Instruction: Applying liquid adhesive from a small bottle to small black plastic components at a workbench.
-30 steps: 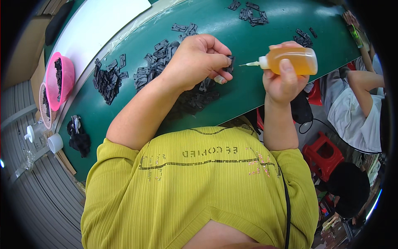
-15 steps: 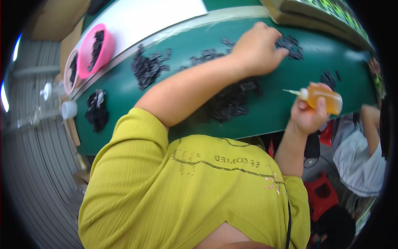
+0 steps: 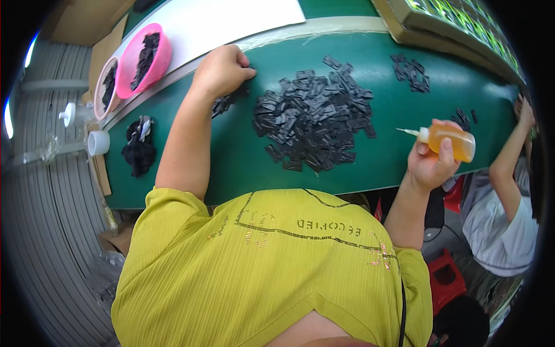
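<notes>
1. The left hand, which pinched a small black part by the needle a second ago and then stretched toward the far small pile, is now over to the left, near the white board.
2. It now covers most of the left-hand pile of black parts.
3. The middle pile of black parts, earlier partly hidden by the arm, lies uncovered.
4. The needle-tipped squeeze bottle is now well apart from that hand.
5. The view has shifted, bringing in a cardboard box.
</notes>
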A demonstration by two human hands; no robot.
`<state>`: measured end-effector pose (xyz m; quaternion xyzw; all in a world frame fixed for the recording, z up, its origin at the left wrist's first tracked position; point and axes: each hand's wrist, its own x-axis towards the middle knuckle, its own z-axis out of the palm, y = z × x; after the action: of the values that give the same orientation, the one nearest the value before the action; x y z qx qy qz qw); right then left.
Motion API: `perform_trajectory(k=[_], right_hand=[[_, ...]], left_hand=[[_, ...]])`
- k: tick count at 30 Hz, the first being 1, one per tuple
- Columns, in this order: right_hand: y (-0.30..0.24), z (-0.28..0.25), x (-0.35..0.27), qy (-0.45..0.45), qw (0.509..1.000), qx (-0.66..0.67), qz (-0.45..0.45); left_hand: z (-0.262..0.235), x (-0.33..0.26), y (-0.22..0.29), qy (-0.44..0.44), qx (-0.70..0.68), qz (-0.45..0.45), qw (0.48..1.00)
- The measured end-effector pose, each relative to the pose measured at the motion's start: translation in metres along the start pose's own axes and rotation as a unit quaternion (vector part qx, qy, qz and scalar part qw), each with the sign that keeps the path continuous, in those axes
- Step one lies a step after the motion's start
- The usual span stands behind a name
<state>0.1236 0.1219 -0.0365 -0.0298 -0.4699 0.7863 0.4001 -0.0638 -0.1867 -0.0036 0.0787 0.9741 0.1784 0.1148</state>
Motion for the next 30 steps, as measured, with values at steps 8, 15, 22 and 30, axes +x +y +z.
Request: perform_trajectory(k=[8,15,22,30], right_hand=[[0.004,-0.002,-0.001,0.019,0.999,0.026,0.03],[0.002,0.0,-0.001,-0.002,1.0,0.011,0.0],[0.007,0.001,-0.005,-0.017,0.994,-0.107,-0.015],[0.011,0.001,-0.006,-0.019,0.98,-0.197,-0.019]], left_hand=[[0.01,-0.035,0.079,-0.033,-0.277,0.138,0.95],[0.064,-0.054,0.139,-0.321,-0.476,0.091,0.814],[0.082,-0.058,0.14,-0.346,-0.501,0.059,0.791],[0.082,-0.057,0.14,-0.347,-0.497,0.059,0.793]])
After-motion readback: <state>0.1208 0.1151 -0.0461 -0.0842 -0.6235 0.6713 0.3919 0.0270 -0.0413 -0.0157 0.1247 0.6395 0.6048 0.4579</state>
